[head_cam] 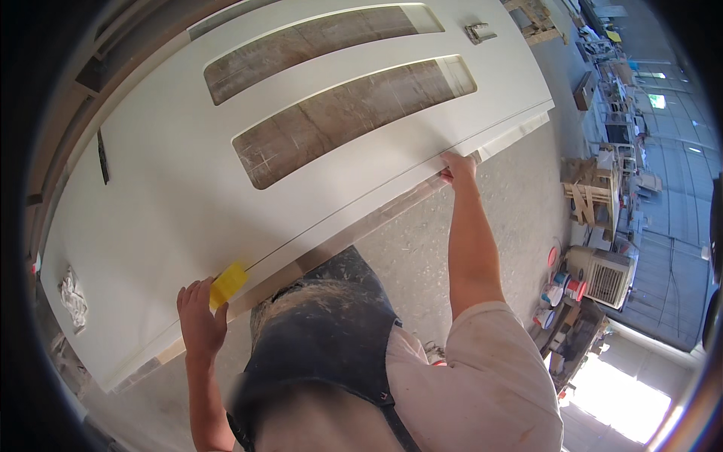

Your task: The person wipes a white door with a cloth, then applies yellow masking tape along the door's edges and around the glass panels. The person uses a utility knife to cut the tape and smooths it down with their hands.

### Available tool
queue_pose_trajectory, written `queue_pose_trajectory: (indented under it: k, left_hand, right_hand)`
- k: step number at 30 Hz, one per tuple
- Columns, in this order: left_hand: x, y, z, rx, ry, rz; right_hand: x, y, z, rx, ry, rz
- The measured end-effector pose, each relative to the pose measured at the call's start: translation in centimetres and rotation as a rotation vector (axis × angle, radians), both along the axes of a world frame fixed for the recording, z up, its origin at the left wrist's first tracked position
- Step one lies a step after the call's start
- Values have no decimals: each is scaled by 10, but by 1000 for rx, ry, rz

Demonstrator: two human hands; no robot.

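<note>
A large white panel [186, 209], possibly a countertop or door slab, lies flat before me. Two long rounded slots are cut through it, the upper slot [322, 48] and the lower slot [361, 121], with a brown surface showing beneath. My left hand [199, 316] holds a yellow rectangular pad [228, 284], perhaps a sanding sponge, at the panel's near edge. A thin line runs along that edge. Farther right, my right hand [460, 164] grips the same edge; its fingers curl partly out of sight around it.
A crumpled white cloth or paper [73, 299] lies at the panel's left end; a small clamp-like object [480, 33] sits at the far right. A dark strip [102, 157] rests near the left. Wooden crates [590, 192], buckets [551, 295] and an air-conditioner-like unit [601, 274] stand rightward.
</note>
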State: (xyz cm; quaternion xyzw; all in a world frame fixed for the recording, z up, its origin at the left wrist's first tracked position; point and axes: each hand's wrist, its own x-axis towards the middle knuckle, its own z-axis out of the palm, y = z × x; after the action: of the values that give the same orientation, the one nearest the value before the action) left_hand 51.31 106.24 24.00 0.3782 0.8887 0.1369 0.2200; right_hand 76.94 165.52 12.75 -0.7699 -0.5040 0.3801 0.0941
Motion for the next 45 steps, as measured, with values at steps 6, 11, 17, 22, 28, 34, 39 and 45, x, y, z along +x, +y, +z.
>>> queue_pose_trajectory:
  k: [6,11,17,22,28,34,39,45]
  left_hand:
    - [3,9,2,1,-5,46]
    - [4,10,1,6,-9,59]
    - [5,13,5,-13,-19,80]
    - [3,11,5,-45,-56,90]
    - [5,9,5,-66,-33,82]
    - [8,9,4,-47,-39,116]
    - [11,11,4,-44,-12,136]
    - [10,8,3,-12,-20,140]
  right_hand:
    - [6,13,2,26,5,25]
    - [6,19,-2,42,-14,39]
    - [-4,20,2,23,-137,42]
    - [-1,23,-7,26,-69,9]
    - [-3,20,-7,3,-50,-82]
    - [4,22,-12,0,-12,-93]
    - [6,24,-16,20,33,-87]
    - [-8,4,7,45,111,-94]
